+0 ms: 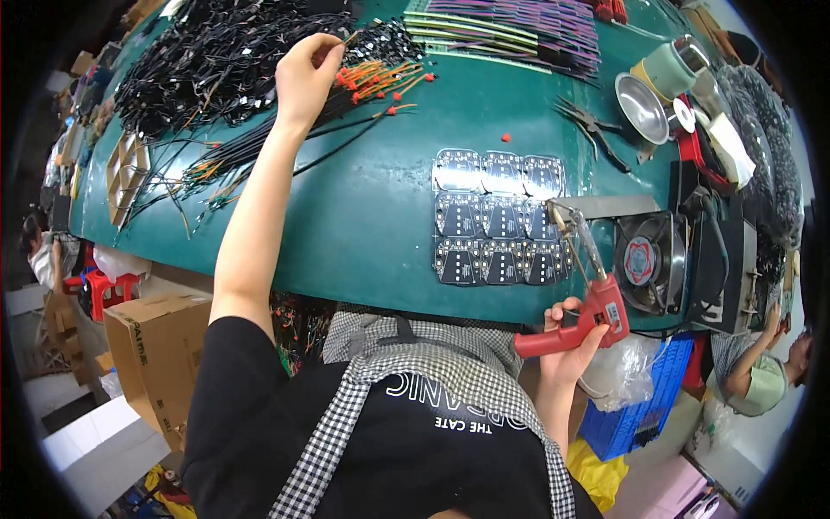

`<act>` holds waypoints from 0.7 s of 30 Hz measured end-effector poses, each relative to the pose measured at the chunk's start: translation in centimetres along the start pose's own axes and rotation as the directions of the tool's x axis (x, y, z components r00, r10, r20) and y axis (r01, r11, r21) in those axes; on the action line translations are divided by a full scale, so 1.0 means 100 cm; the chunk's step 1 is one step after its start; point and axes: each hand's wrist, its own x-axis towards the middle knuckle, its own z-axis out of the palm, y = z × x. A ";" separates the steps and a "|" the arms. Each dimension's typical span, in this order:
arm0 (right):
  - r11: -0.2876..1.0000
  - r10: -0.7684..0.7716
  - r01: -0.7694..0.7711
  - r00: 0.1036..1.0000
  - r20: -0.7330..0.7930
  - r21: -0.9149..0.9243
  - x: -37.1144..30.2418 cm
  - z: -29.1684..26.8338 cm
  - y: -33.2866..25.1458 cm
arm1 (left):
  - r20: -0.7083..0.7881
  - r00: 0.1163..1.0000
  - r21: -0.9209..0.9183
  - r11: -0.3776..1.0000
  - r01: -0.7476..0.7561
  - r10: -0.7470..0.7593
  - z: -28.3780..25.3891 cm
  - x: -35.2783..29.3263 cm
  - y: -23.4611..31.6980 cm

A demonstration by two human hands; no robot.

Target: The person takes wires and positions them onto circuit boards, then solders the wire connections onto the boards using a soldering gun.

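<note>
My left hand [304, 80] is stretched out to the far left, thumb and fingertips pinched together beside a bundle of black cables with orange wire ends [372, 80] and red tips. Something thin shows at its fingertips, too small to make out. Close to my body, my right hand [571, 356] grips a red soldering gun [596, 316] by its handle. The gun's metal tip points up and away, near the right edge of a panel of black circuit boards [480, 227] lying flat on the green table [363, 225].
Tangled black cables [216, 60] heap at the far left; purple and green wires [510, 35] lie at the back. Pliers [595, 130], a metal bowl [642, 108] and a fan [648, 259] stand right. A cardboard box [160, 355] is at lower left. Another person [761, 376] sits at right.
</note>
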 end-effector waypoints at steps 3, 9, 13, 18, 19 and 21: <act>1.000 0.015 -0.016 0.999 0.041 0.026 -0.001 0.001 -0.003 | 0.198 0.971 -0.140 0.984 -0.108 0.135 -0.003 -0.049 0.046; 0.995 0.096 -0.093 0.994 0.060 -0.039 0.011 0.016 -0.003 | 0.746 0.665 -0.173 0.957 0.231 -0.026 -0.001 -0.112 0.086; 0.994 0.111 -0.110 0.992 0.060 -0.027 0.016 0.024 -0.006 | 0.759 0.637 -0.278 0.952 0.131 0.134 0.002 -0.114 0.089; 0.976 0.054 -0.065 0.997 -0.054 -0.207 0.011 0.042 -0.019 | 0.757 0.636 -0.284 0.952 0.112 0.151 0.006 -0.119 0.088; 0.964 -0.001 -0.015 0.998 -0.060 -0.265 0.009 0.054 -0.022 | 0.761 0.632 -0.284 0.951 0.119 0.148 0.006 -0.118 0.088; 0.959 0.028 -0.041 0.998 -0.051 -0.281 0.009 0.067 -0.026 | 0.766 0.626 -0.285 0.949 0.134 0.142 0.005 -0.117 0.088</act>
